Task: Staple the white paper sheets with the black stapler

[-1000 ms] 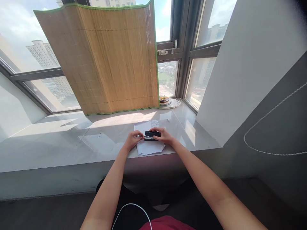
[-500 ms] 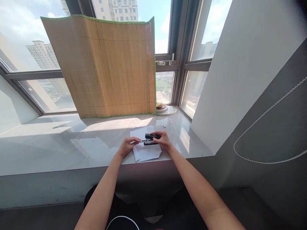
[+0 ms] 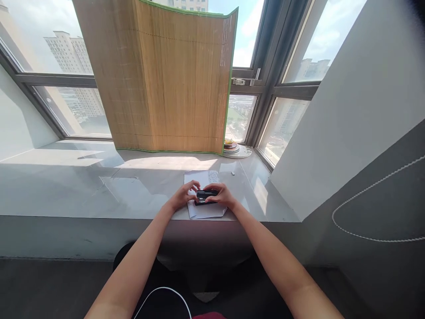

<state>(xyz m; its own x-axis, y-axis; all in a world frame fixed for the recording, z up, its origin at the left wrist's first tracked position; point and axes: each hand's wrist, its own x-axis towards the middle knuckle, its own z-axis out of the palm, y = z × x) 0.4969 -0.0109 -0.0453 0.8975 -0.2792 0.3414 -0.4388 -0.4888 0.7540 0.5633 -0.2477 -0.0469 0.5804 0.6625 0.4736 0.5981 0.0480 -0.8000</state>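
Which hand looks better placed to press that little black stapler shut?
Probably the right hand: it wraps the small black stapler from above over the white paper sheet, while the left hand only pinches its front end.

Bamboo screen [image 3: 172, 84] with green edging standing upright on the window ledge [image 3: 66, 186] against the glass. Stack of plates [image 3: 236, 148] just right of the screen's foot. Beaded cord [image 3: 375, 208] looping across the grey wall at right.
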